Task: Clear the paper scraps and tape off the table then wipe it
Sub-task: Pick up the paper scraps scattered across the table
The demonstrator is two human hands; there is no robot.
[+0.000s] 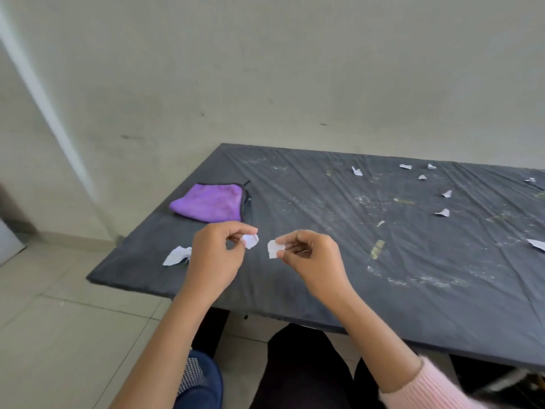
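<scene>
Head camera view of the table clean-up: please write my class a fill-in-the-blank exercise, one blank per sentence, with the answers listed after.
1. The folded microfibre cloth on the dark grey covered table is ____ in colour.
2. The left hand pinches one small white scrap, the right hand another, both made of ____.
3. The crumpled white scrap on the table lies to the ____ of the left hand.
Answers: purple; paper; left.

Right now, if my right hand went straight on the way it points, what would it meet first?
Your right hand, pinching a flat scrap, points left, so it would probably meet the crumpled scrap pinched in your left hand first; they look level, but depth is unclear.
</scene>
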